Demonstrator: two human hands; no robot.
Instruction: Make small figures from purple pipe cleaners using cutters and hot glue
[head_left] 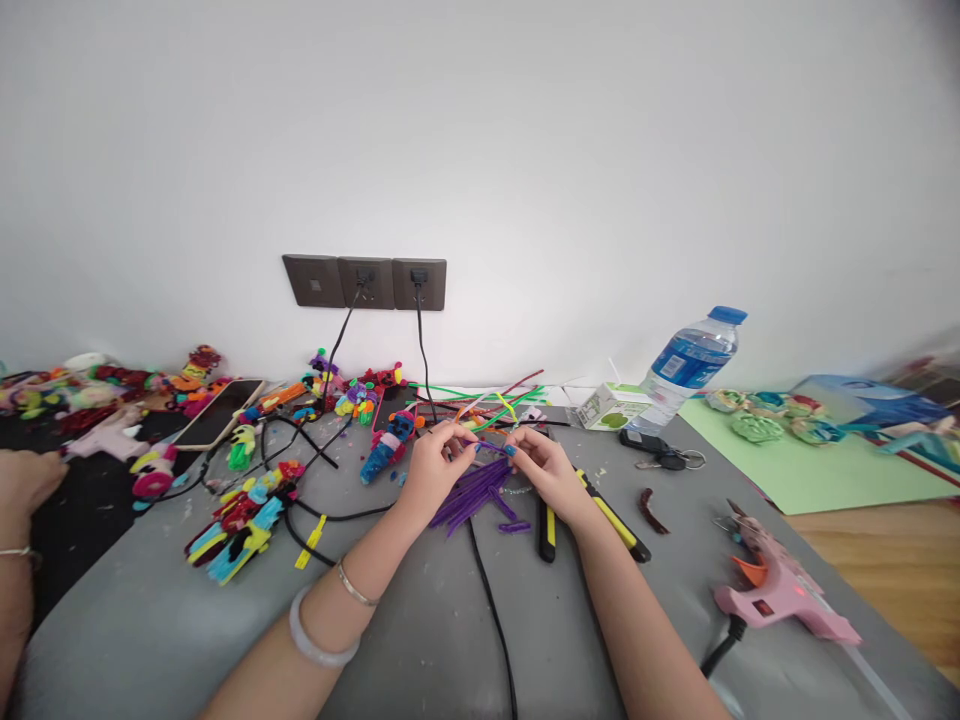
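Observation:
Between my two hands a purple pipe cleaner [492, 447] is stretched. My left hand [441, 462] pinches one end of it with thumb and forefinger, and my right hand [541, 466] pinches the other. Just below lies a bundle of purple pipe cleaners [471, 496], partly behind my left hand. A short, coiled purple piece [514, 527] rests beside the bundle. Close to my right hand are two yellow-and-black tool handles, one [547, 530] under the wrist and another [616, 520] to its right; their working ends are hidden.
A pink glue gun [780, 590] lies at right. Keys [667, 458], a small carton [611, 405] and a water bottle [686, 365] stand behind. Black cables [491, 600] cross the grey table. Fuzzy figures [240, 525] and a phone [220, 413] are left, near another person's hand [30, 480].

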